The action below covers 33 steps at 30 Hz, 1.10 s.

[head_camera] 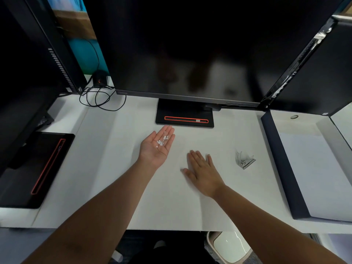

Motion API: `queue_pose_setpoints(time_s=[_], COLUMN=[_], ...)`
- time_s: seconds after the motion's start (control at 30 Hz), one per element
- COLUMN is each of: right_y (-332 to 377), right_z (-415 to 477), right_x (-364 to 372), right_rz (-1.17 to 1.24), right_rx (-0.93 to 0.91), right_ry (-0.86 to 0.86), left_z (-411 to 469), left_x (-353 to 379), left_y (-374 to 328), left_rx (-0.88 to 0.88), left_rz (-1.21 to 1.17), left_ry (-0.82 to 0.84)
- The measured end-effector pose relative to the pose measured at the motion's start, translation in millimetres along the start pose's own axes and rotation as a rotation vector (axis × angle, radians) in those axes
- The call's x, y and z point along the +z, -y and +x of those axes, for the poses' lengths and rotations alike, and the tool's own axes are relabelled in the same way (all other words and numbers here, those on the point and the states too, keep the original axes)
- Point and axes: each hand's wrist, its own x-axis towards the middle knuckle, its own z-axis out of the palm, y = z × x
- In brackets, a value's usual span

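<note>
My left hand (pixel 156 147) is held palm up over the white desk (pixel 106 168), its fingers straight. Several small white round bits (pixel 162 141) lie loose on its palm and fingers. My right hand (pixel 202 172) lies palm down and flat on the desk to the right of it, fingers spread and straight, holding nothing. A small metal hole punch (pixel 244 160) lies on the desk further right, apart from both hands.
A dark monitor (pixel 190 44) on a black stand (pixel 184 115) faces me. Another monitor and its base (pixel 36 168) stand at the left, a third screen (pixel 314 69) at the right. A dark-edged white box (pixel 312 168) sits right; cables (pixel 101 98) coil at the back left.
</note>
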Motion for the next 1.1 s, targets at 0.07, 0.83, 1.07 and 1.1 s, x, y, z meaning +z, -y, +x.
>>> queue_pose_setpoints(time_s=[0.07,0.83,1.07,1.1], right_y=[-3,-9,-26,-27], right_z=[10,77,81,78], right_x=[-7,-34,-45,-48], right_rz=[-0.008,-0.307,0.476,0.708], right_rx=[-0.010,0.172,0.354,0.399], right_ry=[-0.044,-0.045,-0.075,-0.091], left_z=[0,19,24,25], left_x=[-2,-4,-4,-4], left_y=[0,-2,3,5], left_rx=[0.001,0.022,-0.011,-0.016], left_rz=[-0.001,-0.015,-0.003,-0.001], left_ry=[-0.005,-0.083,-0.097,-0.100])
